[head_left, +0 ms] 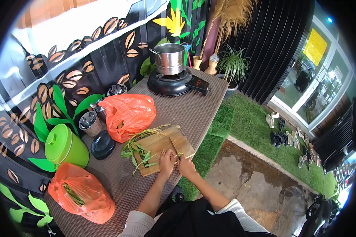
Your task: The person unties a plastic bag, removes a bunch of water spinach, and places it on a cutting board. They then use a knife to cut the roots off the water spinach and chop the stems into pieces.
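Note:
A wooden cutting board (155,143) lies near the front edge of the table. Leafy green stems (138,153) spread over its left side and hang past its edge. My right hand (186,166) is wrapped round the handle of a knife (173,145), its blade pointing away from me over the board. Small pale green bits (180,153) lie beside the blade. Close to the knife, my left hand (167,161) rests on the board with its fingers curled together. Whatever is under those fingers is hidden.
Orange plastic bags (132,112) (85,193) stand on the table (126,181), the nearer with greens inside. A green lidded container (67,146), dark plates (103,144) and a cutlery holder (90,124) sit left. A metal pot (169,59) stands on a portable stove (169,83).

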{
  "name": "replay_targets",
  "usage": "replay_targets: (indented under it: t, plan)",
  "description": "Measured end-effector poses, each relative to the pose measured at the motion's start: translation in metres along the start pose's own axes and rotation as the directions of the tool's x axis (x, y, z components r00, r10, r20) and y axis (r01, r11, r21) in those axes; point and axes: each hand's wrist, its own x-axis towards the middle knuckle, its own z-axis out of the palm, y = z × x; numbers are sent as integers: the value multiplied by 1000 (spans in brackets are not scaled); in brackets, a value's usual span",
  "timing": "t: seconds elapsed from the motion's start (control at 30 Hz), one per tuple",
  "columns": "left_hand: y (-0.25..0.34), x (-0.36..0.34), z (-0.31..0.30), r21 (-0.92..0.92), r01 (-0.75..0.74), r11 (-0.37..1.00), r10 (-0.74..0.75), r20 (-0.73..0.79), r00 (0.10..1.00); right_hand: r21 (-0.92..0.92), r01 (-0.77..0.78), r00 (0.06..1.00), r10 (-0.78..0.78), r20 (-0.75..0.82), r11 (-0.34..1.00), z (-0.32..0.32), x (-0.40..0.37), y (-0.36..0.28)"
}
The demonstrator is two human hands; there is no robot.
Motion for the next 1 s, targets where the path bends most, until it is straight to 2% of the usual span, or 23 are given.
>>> replay_targets:
  t: [0.17, 0.33, 0.47, 0.57, 0.63, 0.67, 0.73, 0.83, 0.97, 1.0]
  plan:
    - [-8, 1, 6, -19, 32, 999, -33, -17, 999, -18, -65, 997, 64, -47, 998, 15, -2, -1]
    - [-1, -3, 1, 40, 49, 998, -46, -73, 996, 16, -20, 1000, 20, 15, 1000, 2, 6, -3]
    - [2, -1, 0, 11, 11, 1000, -10, -68, 998, -23, -32, 998, 31, -51, 999, 12, -7, -6]
    - [-5, -2, -3, -36, 98, 995, -100, -49, 994, -74, -49, 998, 48, -28, 996, 11, -7, -13]
    - [-9, -3, -3, -34, 17, 999, -17, 4, 1000, -99, -55, 998, 56, 4, 994, 12, -5, -12]
    - [-10, -5, -3, -35, 16, 999, -16, 6, 1000, -107, -37, 999, 35, -19, 994, 13, -3, -11]
    - [-10, -8, -4, -8, -84, 996, 83, -33, 996, -116, -13, 999, 8, -46, 993, 15, 5, -8]
    - [-10, -11, -12, 52, -145, 988, 146, -20, 989, -57, -12, 999, 10, -47, 998, 16, 13, -3]
    - [-21, -6, -7, 60, -128, 990, 129, -11, 992, -51, 65, 998, -64, 14, 997, 5, 21, 6]
    - [-22, -4, -7, 34, -53, 998, 53, -1, 999, -41, 77, 997, -76, 30, 996, 4, 21, 6]
